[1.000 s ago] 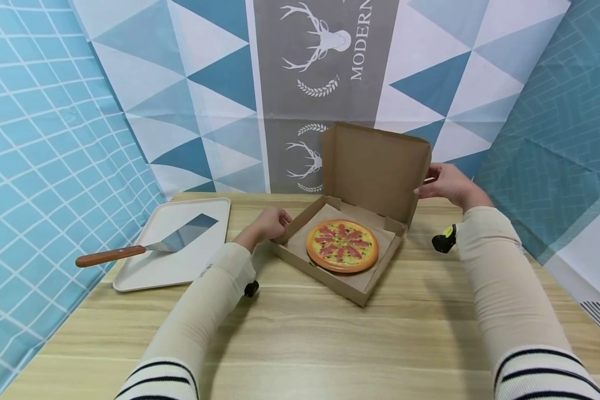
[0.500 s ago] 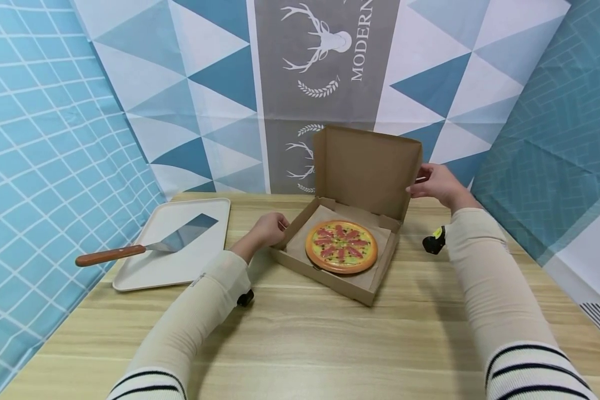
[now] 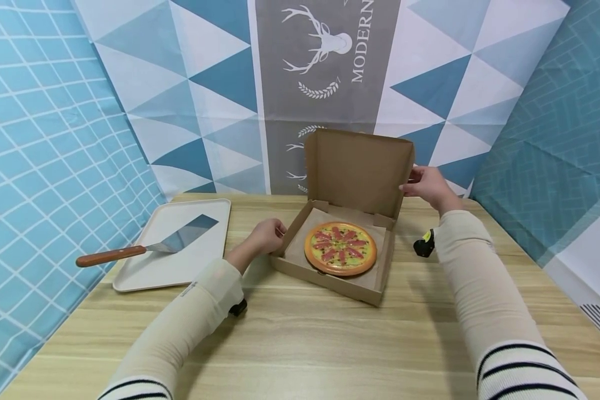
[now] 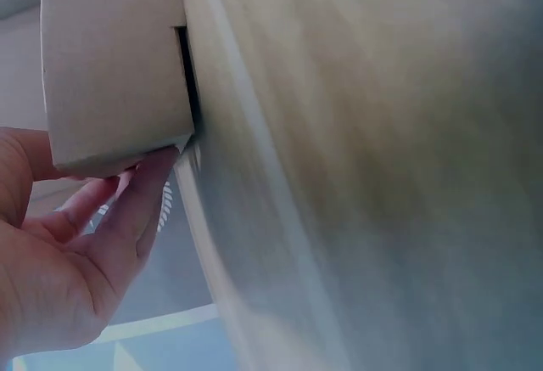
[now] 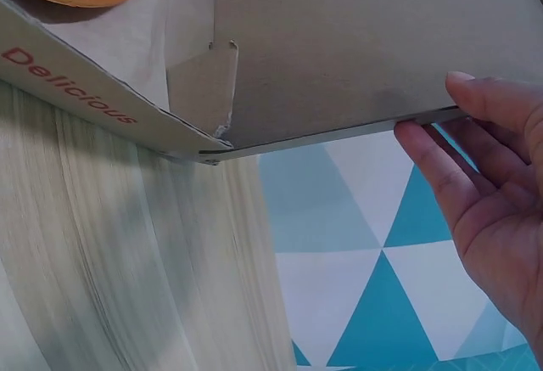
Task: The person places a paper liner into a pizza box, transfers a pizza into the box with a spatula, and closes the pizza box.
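Observation:
An open cardboard pizza box (image 3: 330,283) stands on the table, its lid (image 3: 360,172) raised at the back. Inside, on a sheet of brown paper, lies a round pizza (image 3: 340,248) with an orange rim and red strips on top. My left hand (image 3: 267,236) grips the box's left corner; the left wrist view shows the fingers along the outside of the wall (image 4: 119,74). At the lid's right edge, my right hand (image 3: 427,186) pinches the cardboard, thumb on the inner face and fingers behind, as the right wrist view shows.
On the left of the table (image 3: 300,344) is a white tray (image 3: 145,278). A spatula (image 3: 185,233) rests across it, its wooden handle (image 3: 111,255) sticking out past the left rim. A patterned backdrop (image 3: 215,100) rises right behind the table.
The box has turned so its front faces me more squarely. Its lid and my right hand have shifted left, the front corner right, and my left hand slightly left.

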`<state>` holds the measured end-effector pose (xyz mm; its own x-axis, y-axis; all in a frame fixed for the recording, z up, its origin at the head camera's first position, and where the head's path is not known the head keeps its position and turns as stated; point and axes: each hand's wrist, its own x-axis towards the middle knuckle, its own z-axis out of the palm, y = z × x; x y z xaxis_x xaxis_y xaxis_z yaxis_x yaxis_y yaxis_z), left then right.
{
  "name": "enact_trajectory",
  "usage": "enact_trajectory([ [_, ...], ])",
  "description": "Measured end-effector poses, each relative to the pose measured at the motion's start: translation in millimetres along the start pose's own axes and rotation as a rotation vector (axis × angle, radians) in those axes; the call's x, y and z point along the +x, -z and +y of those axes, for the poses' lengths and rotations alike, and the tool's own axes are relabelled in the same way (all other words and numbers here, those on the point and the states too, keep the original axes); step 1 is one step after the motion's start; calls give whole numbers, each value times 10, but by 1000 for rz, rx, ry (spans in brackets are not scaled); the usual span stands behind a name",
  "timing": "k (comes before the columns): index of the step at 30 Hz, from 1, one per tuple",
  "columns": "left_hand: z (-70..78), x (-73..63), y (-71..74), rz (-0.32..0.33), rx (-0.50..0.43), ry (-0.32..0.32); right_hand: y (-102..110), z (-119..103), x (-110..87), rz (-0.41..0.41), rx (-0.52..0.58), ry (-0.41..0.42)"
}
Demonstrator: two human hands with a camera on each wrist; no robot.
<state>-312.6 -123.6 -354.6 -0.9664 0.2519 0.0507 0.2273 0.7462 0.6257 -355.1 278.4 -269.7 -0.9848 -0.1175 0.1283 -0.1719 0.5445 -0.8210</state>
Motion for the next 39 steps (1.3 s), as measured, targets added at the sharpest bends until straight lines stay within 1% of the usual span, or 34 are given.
enact_trajectory([
  [9, -3, -125, 4, 4, 16, -28, -138, -15, 47, 56, -6, 12],
  [14, 13, -182, -8, -6, -1, -22, -212, -59, 60, 104, -42, 32],
  [19, 34, -259, -30, -37, -54, -9, -288, -84, 91, 155, -80, 61],
  [24, 80, -345, -53, -66, -116, 16, -357, -86, 150, 171, -111, 75],
  [28, 109, -395, -77, -68, -129, 38, -406, -103, 191, 180, -138, 92],
  [33, 138, -453, -91, -60, -173, 53, -448, -124, 209, 188, -194, 113],
  [37, 150, -468, -83, -70, -197, 49, -458, -123, 200, 192, -214, 111],
  [39, 153, -462, -62, -73, -217, 59, -458, -121, 194, 193, -215, 112],
])
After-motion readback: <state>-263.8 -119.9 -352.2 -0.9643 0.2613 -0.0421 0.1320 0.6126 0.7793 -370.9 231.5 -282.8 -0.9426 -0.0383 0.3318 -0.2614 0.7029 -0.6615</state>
